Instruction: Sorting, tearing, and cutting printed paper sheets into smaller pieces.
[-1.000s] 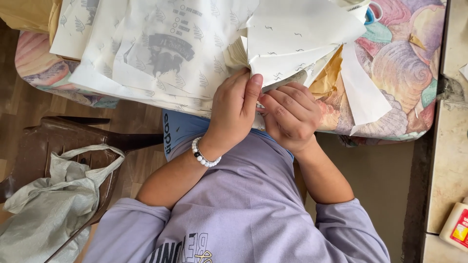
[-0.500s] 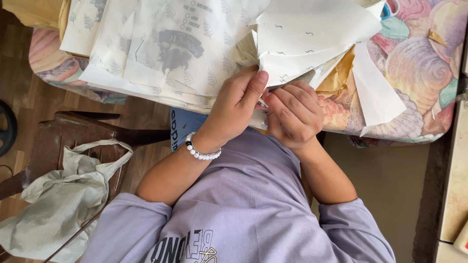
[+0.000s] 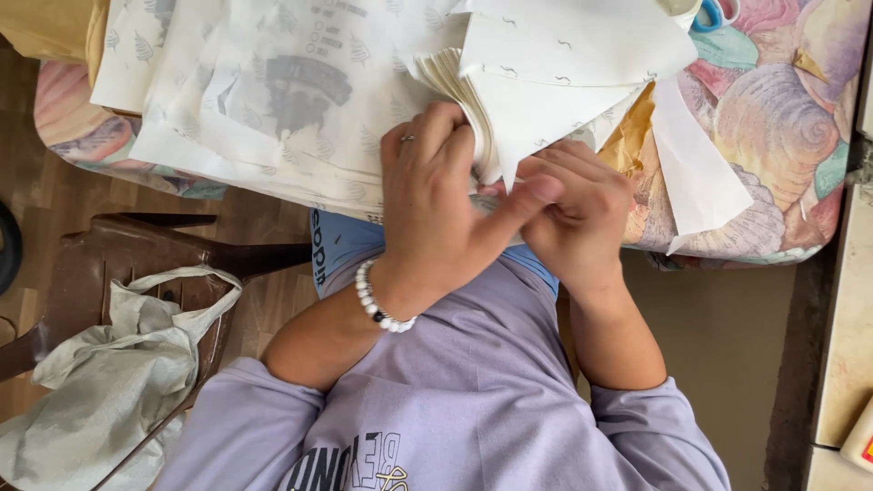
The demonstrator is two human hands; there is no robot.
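Paper stack: grip tightened at the lower corner

Paper stack [image 3: 509, 100], cream-white with fanned edges, lies on the shell-print cloth [image 3: 773, 118], above my lap. Compared with half a second ago, my left hand [image 3: 436, 209] has moved further over the stack, its fingers now curled around the lower edge. I judge this a firmer hold for separating sheets. My right hand [image 3: 573, 218] is closed just right of the stack corner, pinching what appears to be one sheet; I cannot confirm the count. Larger printed sheets [image 3: 273, 91] lie left of the stack. Blue scissors [image 3: 714, 14] rest above it.
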